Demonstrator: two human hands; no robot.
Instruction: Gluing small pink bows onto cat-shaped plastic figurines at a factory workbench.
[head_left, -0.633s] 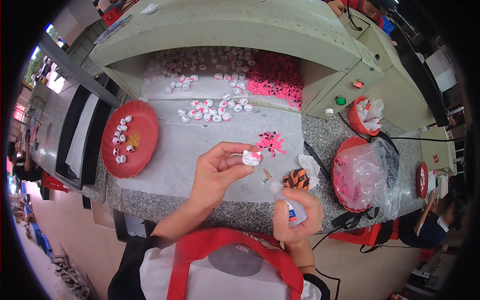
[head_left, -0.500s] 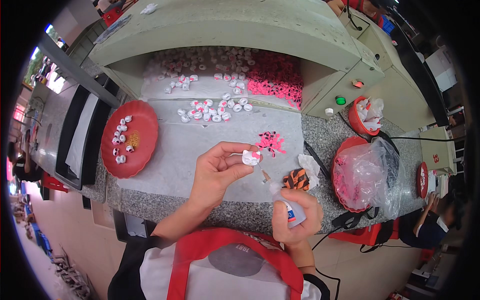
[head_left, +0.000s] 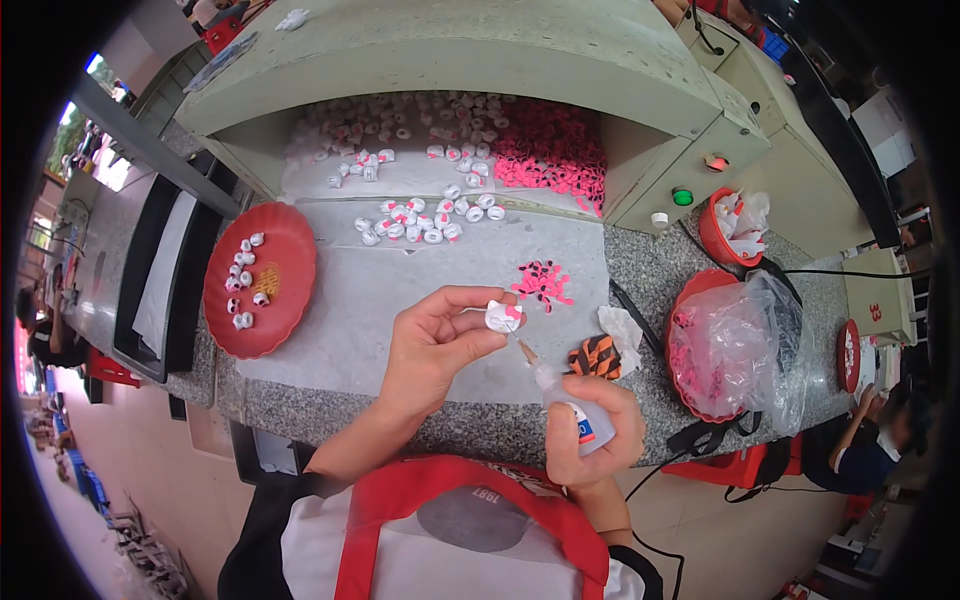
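Pinched in the fingertips of my left hand [head_left: 428, 345] is a small white cat-head figure [head_left: 503, 317] with a pink bow. My right hand [head_left: 603, 430] grips a translucent glue bottle [head_left: 590, 420], its thin nozzle [head_left: 527, 350] pointing up at the figure's lower edge. The tip is very near the figure; whether it touches is too small to tell. Just beyond my hands, a loose pile of small pink and black pieces [head_left: 543, 284] lies on the white paper [head_left: 340, 335]. Farther back sits a cluster of white heads [head_left: 433, 221], some with pink bows.
A red scalloped plate [head_left: 255, 335] with several heads is at left. The grey-green cabinet [head_left: 450, 50] holds more heads and pink pieces [head_left: 550, 150]. At right are an orange-black cloth bundle [head_left: 596, 357], a plastic-covered red bowl [head_left: 690, 385] and a red tub [head_left: 712, 235]. Another person [head_left: 860, 440] sits far right.
My right hand has tilted the bottle, so more of its body and nozzle shows, with the tip nearer the figure. My left hand has hardly moved.
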